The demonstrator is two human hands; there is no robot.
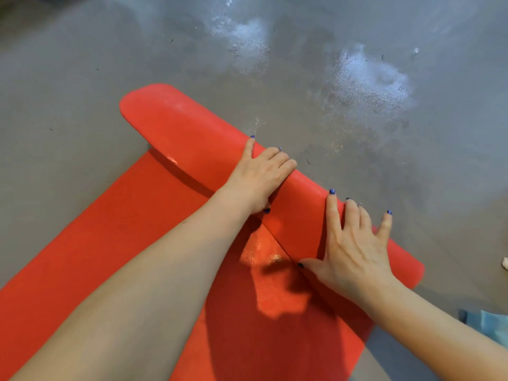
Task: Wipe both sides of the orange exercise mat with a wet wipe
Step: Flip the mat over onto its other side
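Observation:
The orange exercise mat [181, 133] lies on the grey floor, its far end rolled into a thick tube running from upper left to lower right, the flat part stretching toward me at the lower left. My left hand [261, 178] rests on top of the roll near its middle, fingers curved over the far side and thumb on the near side. My right hand [354, 243] presses on the roll further right, fingers spread and straight, thumb at the seam where roll meets flat mat. No wet wipe is in either hand.
The grey floor [371, 86] beyond the roll shows shiny wet-looking patches. A small white crumpled thing [505, 263] lies at the right edge. A light blue item [486, 323] sits at the lower right beside my right forearm.

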